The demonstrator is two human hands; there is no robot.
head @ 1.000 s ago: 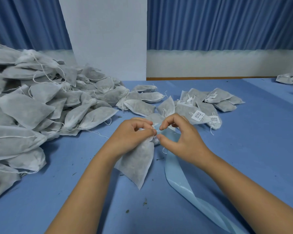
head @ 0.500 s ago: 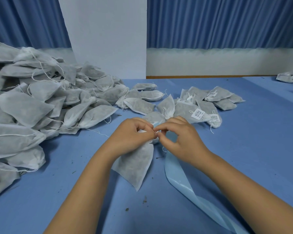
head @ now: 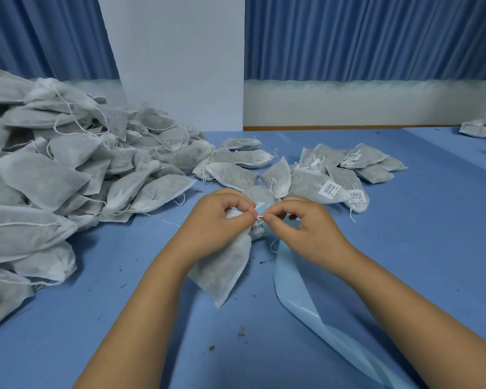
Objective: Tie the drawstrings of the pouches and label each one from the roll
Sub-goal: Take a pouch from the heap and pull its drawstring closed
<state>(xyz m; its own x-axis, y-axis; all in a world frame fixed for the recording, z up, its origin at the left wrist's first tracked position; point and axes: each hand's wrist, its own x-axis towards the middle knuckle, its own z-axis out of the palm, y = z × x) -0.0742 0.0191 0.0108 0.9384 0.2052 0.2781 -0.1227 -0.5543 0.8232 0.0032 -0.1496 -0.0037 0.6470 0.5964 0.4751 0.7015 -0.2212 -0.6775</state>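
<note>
A grey-white filled pouch (head: 222,272) lies under my left hand (head: 218,224), its neck gathered in that hand's curled fingers. My right hand (head: 306,227) meets it fingertip to fingertip, and both pinch a small white bit, string or label, between them. A barcode label (head: 257,228) shows just below the fingertips. A pale blue backing strip of the label roll (head: 295,299) runs from under my right hand toward the lower right. The roll itself is hidden.
A large heap of unlabelled pouches (head: 68,175) with loose drawstrings fills the left of the blue table (head: 418,248). A smaller group of labelled pouches (head: 334,181) lies behind my hands. More pouches (head: 483,129) sit at the far right. A white pillar stands behind.
My two hands have closed together, the right fingertips coming up against the left ones. The pouch has stayed under my left hand.
</note>
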